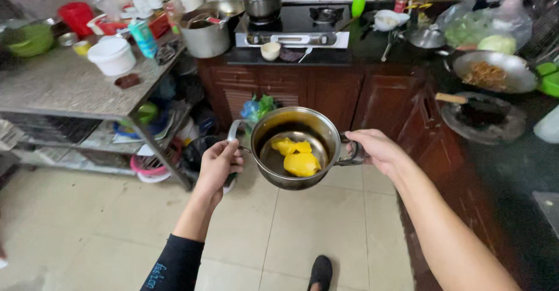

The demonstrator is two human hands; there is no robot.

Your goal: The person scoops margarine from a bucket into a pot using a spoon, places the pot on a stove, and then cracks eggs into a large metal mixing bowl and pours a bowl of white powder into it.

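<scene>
Hands, left (218,164) and right (375,149), grip one steel pot (295,146) holding three yellow pieces (295,156).

Left arm wears a black sleeve (174,265) with blue lettering; right forearm (448,233) bare; dark shoe (321,270)

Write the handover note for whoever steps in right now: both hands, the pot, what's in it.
Left hand: gripping the left handle of the steel pot.
Right hand: gripping the right handle.
Pot: held in the air above the tiled floor, in front of the wooden cabinets, apart from the stove.
Done: yellow pieces lie in the pot's bottom.
Left: pot not yet set down anywhere.
</scene>
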